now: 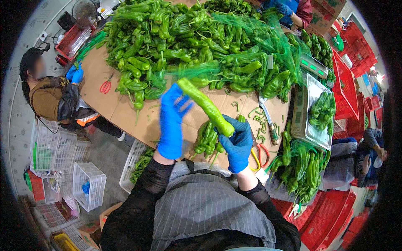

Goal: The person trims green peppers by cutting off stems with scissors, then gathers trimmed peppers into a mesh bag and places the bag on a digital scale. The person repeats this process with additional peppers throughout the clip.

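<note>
My right hand, in a blue glove, grips the lower end of a long light-green pepper. The pepper slants up to the left. Beside its upper end is my left hand, also gloved in blue, blurred and with fingers apart; whether it touches the pepper I cannot tell. Several green peppers lie on the cardboard-covered table under and behind my right hand. A large heap of green peppers, partly under green netting, covers the far side of the table.
To the right are a knife, scissors, cut stems and a scale bearing netted peppers. Red scissors lie left. One person sits at left; another's gloved hand is at the far side. Red crates stand right.
</note>
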`<control>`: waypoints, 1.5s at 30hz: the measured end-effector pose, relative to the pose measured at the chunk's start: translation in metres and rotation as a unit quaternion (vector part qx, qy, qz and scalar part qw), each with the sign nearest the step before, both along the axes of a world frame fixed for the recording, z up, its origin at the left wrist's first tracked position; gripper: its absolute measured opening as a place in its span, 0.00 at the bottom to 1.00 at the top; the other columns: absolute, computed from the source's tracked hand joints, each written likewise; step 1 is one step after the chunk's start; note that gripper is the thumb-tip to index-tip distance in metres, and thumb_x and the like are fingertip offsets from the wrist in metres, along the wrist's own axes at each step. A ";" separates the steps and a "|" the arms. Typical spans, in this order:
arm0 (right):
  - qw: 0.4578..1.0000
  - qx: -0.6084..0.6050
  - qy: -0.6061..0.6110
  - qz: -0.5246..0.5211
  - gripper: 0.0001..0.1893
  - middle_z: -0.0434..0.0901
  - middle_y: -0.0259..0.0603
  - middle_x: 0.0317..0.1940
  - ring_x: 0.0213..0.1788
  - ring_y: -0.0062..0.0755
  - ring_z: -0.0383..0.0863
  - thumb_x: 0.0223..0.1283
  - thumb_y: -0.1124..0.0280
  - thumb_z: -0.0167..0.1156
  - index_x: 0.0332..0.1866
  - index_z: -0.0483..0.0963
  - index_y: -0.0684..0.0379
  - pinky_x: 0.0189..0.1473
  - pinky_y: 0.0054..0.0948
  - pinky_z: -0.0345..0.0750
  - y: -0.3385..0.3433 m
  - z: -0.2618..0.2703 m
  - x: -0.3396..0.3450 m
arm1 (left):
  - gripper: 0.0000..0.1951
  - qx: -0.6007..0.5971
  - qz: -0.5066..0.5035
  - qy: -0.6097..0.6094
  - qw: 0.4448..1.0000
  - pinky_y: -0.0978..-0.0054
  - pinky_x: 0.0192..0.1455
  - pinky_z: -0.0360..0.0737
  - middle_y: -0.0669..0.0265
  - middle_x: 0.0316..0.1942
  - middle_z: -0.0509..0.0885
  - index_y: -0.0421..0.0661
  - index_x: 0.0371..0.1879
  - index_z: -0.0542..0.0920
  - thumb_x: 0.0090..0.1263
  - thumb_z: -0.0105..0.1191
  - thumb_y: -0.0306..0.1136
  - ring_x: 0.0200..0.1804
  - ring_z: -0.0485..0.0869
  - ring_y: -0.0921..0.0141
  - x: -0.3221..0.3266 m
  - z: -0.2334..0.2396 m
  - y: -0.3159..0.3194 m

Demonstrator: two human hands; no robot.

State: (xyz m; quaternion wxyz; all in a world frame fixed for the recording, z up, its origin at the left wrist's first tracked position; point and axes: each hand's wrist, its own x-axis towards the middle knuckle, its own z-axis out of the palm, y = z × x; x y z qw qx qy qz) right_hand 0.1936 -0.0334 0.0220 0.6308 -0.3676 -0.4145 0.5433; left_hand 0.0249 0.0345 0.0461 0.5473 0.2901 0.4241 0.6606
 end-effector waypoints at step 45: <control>0.981 -0.051 -0.119 0.144 0.22 0.79 0.43 0.24 0.23 0.26 0.78 0.70 0.51 0.45 0.47 0.70 0.63 0.26 0.24 0.74 -0.010 -0.019 -0.017 | 0.27 0.008 -0.207 -0.202 0.957 0.83 0.33 0.69 0.75 0.27 0.73 0.45 0.57 0.73 0.73 0.42 0.55 0.27 0.71 0.80 0.027 -0.011 0.004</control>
